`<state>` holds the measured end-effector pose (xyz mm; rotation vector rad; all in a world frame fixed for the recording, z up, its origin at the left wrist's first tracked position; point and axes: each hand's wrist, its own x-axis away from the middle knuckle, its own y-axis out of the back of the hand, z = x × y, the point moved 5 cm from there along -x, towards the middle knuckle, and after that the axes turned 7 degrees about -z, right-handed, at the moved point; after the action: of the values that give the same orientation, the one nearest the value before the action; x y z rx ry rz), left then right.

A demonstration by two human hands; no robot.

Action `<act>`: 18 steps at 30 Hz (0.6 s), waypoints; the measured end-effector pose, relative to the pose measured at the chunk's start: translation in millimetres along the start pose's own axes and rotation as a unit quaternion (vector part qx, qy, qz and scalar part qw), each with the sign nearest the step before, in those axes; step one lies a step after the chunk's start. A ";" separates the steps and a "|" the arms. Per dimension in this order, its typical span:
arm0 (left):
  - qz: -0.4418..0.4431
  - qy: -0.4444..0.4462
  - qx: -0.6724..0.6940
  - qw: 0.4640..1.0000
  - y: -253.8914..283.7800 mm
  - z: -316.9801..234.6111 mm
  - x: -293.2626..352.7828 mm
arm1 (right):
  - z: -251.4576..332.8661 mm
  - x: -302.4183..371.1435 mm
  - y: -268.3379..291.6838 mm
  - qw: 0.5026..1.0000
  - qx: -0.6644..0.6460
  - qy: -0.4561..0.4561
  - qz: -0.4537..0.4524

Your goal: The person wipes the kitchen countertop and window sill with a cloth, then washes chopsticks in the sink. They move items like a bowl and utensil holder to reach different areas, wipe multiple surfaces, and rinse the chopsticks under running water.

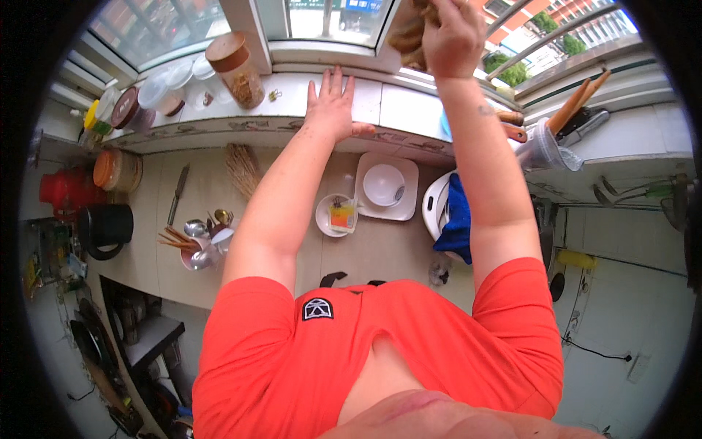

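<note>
My left hand (pixel 330 106) lies flat on the white tiled windowsill (pixel 285 124), its fingers spread and nothing in it. High up at the window, my right hand (pixel 453 40) is closed on a bunched brown cloth (pixel 409 42), held at the window frame (pixel 322 53). Part of the cloth is hidden behind the fingers and cut off by the picture's top edge. Just left of my left hand, a small yellow-green clip (pixel 275 95) rests on the sill beside a jar with a brown lid (pixel 238 73).
More jars (pixel 157 95) line the sill at left. A holder with knives (pixel 545 143) stands at right. The counter below bears a white bowl (pixel 384 184) on a square plate, a blue cloth (pixel 457 219), a utensil cup (pixel 196 252), a knife (pixel 178 194) and a black kettle (pixel 106 228).
</note>
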<state>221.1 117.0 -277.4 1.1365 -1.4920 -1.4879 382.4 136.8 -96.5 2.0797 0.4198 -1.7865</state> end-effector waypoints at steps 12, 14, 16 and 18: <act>-0.003 -0.002 0.004 1.000 -1.9 -0.4 -2.7 | 28.6 110.6 -27.4 0.982 -0.043 -0.044 0.180; -0.008 0.002 -0.001 1.000 -0.4 2.5 -2.8 | 17.4 81.0 -17.0 0.990 -0.017 -0.066 0.126; -0.001 -0.004 -0.004 1.000 0.3 -3.2 -2.5 | 13.8 86.0 -14.5 0.991 -0.006 -0.041 0.129; -0.001 -0.011 -0.003 1.000 1.2 -7.7 -4.7 | 15.8 120.4 -16.6 0.981 0.004 -0.023 0.191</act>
<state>229.8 118.7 -275.3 1.1210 -1.4999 -1.5098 379.5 142.9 -218.9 1.9580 -0.0056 -1.6024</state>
